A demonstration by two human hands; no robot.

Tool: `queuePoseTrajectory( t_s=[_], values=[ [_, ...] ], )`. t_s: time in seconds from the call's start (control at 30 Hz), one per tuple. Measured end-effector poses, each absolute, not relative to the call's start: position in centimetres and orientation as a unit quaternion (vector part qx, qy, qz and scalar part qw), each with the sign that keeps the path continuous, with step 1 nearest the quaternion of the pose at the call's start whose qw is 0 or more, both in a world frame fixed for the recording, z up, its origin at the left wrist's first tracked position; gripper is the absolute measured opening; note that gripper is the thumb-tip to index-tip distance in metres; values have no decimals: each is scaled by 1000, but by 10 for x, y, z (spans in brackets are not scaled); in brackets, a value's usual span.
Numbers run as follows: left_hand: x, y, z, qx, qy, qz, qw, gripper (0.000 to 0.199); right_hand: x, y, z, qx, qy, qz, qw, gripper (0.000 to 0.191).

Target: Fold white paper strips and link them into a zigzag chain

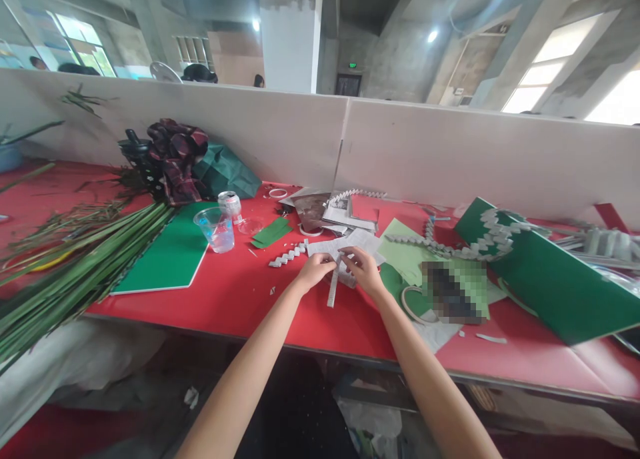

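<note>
paper strip (pixel 332 291), pale and narrow, slants down toward the near edge of a red table (pixel 260 312), its upper end gripped between the fingertips of a person's left hand (pixel 319 269) and right hand (pixel 362 268). the left thumb and forefinger close on it from one side, the right fingers curl and pinch it from the other, and the lower end juts out free below them. a pale paper sheet (pixel 369 241) lies just beyond the knuckles, and a zigzag folded paper chain (pixel 289 253) rests near the left hand, while a longer woven paper chain (pixel 460 251) runs off to the right over light green paper (pixel 403 245) and up against a dark green board (pixel 545 272). small speckles that look like print show on the strip, too fine to read. a drinks can (pixel 230 207), pale with reddish marks, stands touching or just behind a clear plastic cup (pixel 218 232) with blue markings; no brand can be made out on either. on the far wall, a lit green sign (pixel 353 65) glows, its symbols too small to tell.
</note>
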State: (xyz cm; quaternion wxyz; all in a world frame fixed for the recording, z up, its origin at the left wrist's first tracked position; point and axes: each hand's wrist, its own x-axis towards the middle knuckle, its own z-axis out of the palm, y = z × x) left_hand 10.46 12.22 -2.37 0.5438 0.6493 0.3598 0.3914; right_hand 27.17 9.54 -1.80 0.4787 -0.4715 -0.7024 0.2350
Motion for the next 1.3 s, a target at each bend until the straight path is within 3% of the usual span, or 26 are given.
queuePoseTrajectory(
  t_s=[0.2,0.53,0.83,1.03,1.3],
  values=[
    [104,126,-26,635,385,431,512,15,274,90,-10,-425,-709,303,473,39],
    [106,124,-21,558,349,422,623,10,274,94,-13,-425,-727,260,472,18],
    [105,121,-18,565,339,435,614,20,270,94,-18,-468,-678,298,482,25],
    [107,123,-20,556,313,465,614,24,269,91,-13,-478,-689,267,475,31],
    [105,124,-21,533,303,487,622,27,274,98,-22,-472,-715,186,481,22]
  ],
)
